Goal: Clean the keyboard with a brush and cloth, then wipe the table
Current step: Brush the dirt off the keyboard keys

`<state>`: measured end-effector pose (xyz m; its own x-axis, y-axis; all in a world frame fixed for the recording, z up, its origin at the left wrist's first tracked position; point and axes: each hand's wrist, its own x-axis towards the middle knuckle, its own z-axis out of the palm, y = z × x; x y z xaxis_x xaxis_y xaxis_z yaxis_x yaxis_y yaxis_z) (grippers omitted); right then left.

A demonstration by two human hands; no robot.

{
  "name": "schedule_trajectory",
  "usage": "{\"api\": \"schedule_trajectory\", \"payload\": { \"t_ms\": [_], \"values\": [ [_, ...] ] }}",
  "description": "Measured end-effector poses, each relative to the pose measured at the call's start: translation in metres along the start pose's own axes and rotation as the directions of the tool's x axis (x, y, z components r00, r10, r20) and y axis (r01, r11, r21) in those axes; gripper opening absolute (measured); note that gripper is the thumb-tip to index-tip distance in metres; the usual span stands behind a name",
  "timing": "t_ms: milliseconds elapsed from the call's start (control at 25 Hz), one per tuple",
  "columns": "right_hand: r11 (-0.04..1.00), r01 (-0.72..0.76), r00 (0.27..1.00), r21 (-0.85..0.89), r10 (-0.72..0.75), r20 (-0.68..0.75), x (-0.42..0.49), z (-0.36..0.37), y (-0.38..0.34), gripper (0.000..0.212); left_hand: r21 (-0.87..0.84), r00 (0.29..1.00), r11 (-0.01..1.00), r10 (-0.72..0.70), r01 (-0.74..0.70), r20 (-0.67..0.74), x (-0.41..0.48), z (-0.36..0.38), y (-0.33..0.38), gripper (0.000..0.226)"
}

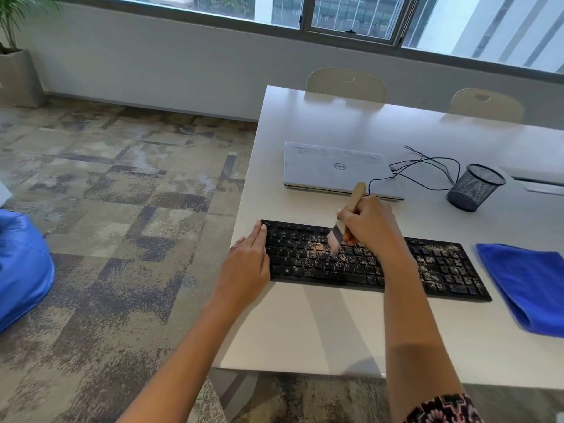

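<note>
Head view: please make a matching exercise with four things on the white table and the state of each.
Things: 1 black flat keyboard; 2 wooden-handled brush; 3 blue soft cloth; 4 white thin laptop.
States: a lid closed; b held by the right hand; c strewn with crumbs; d lying untouched, right of the keyboard.
Pairs: 1-c; 2-b; 3-d; 4-a.

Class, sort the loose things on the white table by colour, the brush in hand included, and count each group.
Black: 3 (keyboard, mesh cup, cable)
Blue: 1 (cloth)
Silver-white: 1 (laptop)
Wood-coloured: 1 (brush)
Total: 6
The pale item cut off at the right edge is left out.
</note>
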<state>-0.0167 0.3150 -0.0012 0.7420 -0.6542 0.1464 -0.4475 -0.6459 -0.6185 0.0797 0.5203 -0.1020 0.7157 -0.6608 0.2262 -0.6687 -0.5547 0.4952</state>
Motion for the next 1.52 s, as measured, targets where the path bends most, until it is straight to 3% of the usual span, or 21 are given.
{"api": "schedule_trajectory", "payload": {
  "t_ms": [240,600,880,1080,1200,1400,1520],
  "values": [
    [0.994,0.054,0.998,0.096,-0.050,-0.044,-0.001,0.006,-0.017,0.025,-0.004,1.000,1.000,-0.003,0.003,-0.008,-0.001,0.000,0.000,0.051],
    [0.999,0.046,0.996,-0.014,-0.045,0.073,-0.011,0.005,-0.015,0.024,-0.006,1.000,1.000,-0.010,0.010,-0.004,-0.002,-0.001,0.002,0.051],
    [0.984,0.098,0.995,0.148,-0.092,-0.046,-0.010,0.015,-0.025,0.020,0.001,1.000,1.000,-0.007,0.007,0.002,-0.001,-0.001,0.002,0.051],
    [0.992,0.061,0.997,0.110,-0.065,0.030,-0.014,0.027,-0.015,0.029,0.005,1.000,1.000,-0.013,0.013,0.009,-0.001,-0.001,0.002,0.052],
    [0.990,0.024,0.995,0.140,-0.038,0.095,-0.014,0.020,-0.015,0.024,0.003,1.000,1.000,-0.014,0.013,0.011,-0.001,-0.001,0.001,0.051],
    [0.982,0.087,0.996,0.167,-0.085,-0.014,-0.011,0.014,-0.015,0.017,0.004,1.000,1.000,-0.009,0.009,0.008,-0.002,-0.001,0.000,0.051],
    [0.989,0.081,0.992,0.124,-0.092,0.092,-0.013,0.017,-0.009,0.020,0.009,1.000,1.000,-0.002,0.001,0.014,-0.002,-0.001,0.001,0.051]
  ]
}}
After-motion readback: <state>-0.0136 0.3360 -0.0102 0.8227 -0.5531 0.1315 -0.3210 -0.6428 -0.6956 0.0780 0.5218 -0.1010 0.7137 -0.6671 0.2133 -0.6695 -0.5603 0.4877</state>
